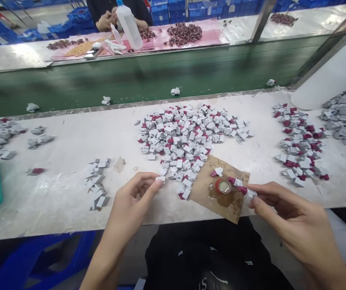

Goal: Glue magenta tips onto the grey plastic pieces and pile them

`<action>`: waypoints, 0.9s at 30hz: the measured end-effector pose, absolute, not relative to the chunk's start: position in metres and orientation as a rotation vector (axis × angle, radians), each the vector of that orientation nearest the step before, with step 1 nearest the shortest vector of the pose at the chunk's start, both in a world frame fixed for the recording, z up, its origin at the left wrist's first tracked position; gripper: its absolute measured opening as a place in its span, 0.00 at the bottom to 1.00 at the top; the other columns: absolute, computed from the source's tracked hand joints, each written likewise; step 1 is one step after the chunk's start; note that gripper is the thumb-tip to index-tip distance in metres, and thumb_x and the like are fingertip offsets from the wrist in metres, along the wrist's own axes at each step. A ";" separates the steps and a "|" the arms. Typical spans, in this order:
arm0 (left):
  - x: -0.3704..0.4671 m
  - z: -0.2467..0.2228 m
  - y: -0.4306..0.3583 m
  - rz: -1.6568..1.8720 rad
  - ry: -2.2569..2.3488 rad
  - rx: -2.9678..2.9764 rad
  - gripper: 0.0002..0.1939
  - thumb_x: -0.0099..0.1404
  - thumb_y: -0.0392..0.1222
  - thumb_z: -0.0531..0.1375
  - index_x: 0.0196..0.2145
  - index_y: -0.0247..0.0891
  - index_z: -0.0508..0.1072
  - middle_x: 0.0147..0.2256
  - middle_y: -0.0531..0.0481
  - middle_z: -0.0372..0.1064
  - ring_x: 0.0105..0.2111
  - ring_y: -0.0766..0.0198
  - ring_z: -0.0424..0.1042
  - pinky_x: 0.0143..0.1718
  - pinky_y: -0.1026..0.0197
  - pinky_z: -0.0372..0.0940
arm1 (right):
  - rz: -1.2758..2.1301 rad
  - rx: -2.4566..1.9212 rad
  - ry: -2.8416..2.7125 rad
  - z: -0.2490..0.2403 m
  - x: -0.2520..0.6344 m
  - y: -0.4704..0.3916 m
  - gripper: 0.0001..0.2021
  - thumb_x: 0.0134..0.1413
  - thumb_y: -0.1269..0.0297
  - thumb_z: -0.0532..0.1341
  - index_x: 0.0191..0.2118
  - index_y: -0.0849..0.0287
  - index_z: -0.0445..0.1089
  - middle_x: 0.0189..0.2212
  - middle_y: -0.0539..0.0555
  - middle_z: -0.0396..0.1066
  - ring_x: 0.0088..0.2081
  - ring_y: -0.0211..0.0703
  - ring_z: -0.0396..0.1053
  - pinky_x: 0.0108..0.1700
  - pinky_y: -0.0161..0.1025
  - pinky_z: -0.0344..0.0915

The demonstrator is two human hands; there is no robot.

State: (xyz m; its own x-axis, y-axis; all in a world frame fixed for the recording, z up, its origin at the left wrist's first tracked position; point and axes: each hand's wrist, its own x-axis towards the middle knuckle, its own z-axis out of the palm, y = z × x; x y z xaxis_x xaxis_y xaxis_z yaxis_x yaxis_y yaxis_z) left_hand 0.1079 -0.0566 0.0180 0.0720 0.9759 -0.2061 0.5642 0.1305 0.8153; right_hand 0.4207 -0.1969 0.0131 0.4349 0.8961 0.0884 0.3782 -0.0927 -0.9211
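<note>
My left hand (136, 199) pinches a small light-grey plastic part (160, 179) between thumb and fingertips, at the near edge of a large pile of grey-and-maroon plastic parts (179, 133). Between its thumb and forefinger, my right hand (290, 217) holds another grey plastic part (252, 194). A maroon piece (242, 190) shows at its tip; whether the two are joined I cannot tell. Under that tip lies a brown cardboard piece (206, 189), wet in the middle. On it sit a small round red-rimmed cap (223, 186) and a loose grey-and-maroon part (217, 172).
A short column of grey parts (98, 183) lies left of my left hand. More parts (301, 145) are heaped at right, beside a white cylinder (331, 76). A green belt (149, 78) carries several parts. Across it, a person's hands (106, 20) work behind a bottle (130, 26).
</note>
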 end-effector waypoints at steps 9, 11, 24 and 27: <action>0.108 0.005 -0.069 0.589 1.654 1.800 0.15 0.71 0.60 0.65 0.40 0.46 0.79 0.42 0.47 0.83 0.33 0.55 0.75 0.34 0.55 0.71 | 0.692 -1.626 -1.067 0.013 0.407 -0.190 0.10 0.67 0.65 0.74 0.51 0.43 0.89 0.41 0.51 0.88 0.37 0.48 0.87 0.39 0.41 0.88; 0.107 0.001 -0.071 0.587 1.676 1.871 0.13 0.71 0.57 0.64 0.41 0.46 0.81 0.40 0.47 0.82 0.33 0.55 0.74 0.36 0.54 0.71 | 0.674 -1.626 -1.088 0.015 0.405 -0.188 0.09 0.67 0.66 0.74 0.49 0.46 0.89 0.40 0.51 0.88 0.37 0.48 0.86 0.39 0.41 0.87; 0.131 -0.005 -0.077 0.610 1.675 2.060 0.14 0.77 0.57 0.63 0.45 0.46 0.82 0.44 0.45 0.80 0.43 0.49 0.78 0.36 0.52 0.70 | 0.643 -1.653 -1.162 0.015 0.400 -0.189 0.09 0.70 0.65 0.72 0.50 0.45 0.88 0.42 0.52 0.88 0.37 0.50 0.85 0.40 0.47 0.87; 0.127 -0.006 -0.078 0.590 1.634 2.220 0.12 0.79 0.52 0.61 0.49 0.45 0.81 0.46 0.44 0.81 0.46 0.46 0.80 0.46 0.47 0.72 | 0.623 -1.657 -1.163 0.015 0.400 -0.189 0.09 0.70 0.66 0.72 0.51 0.46 0.88 0.43 0.52 0.88 0.38 0.49 0.85 0.40 0.45 0.86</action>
